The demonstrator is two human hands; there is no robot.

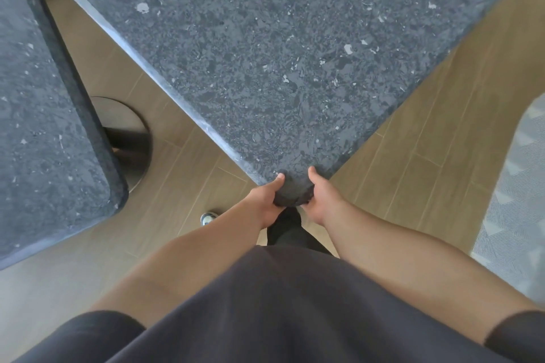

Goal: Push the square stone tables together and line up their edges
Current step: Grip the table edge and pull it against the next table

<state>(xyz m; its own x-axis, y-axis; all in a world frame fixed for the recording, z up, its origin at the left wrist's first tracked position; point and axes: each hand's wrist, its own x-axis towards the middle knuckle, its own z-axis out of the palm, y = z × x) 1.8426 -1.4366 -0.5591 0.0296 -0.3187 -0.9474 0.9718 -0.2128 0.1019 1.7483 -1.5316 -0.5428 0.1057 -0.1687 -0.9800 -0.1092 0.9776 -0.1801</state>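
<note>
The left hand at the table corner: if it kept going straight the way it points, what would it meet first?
The left hand already grips the corner of the stone table, pointing up and slightly right in the picture. Going straight on, it would meet that table's thick edge at once, probably nothing else first.

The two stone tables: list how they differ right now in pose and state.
The table being held is gripped at its near corner by the left hand and right hand; the table at left is untouched. The held table points a corner at the person; the left one shows its long edge. A wedge of wood floor separates them. Both share dark speckled stone with rounded corners.
</note>
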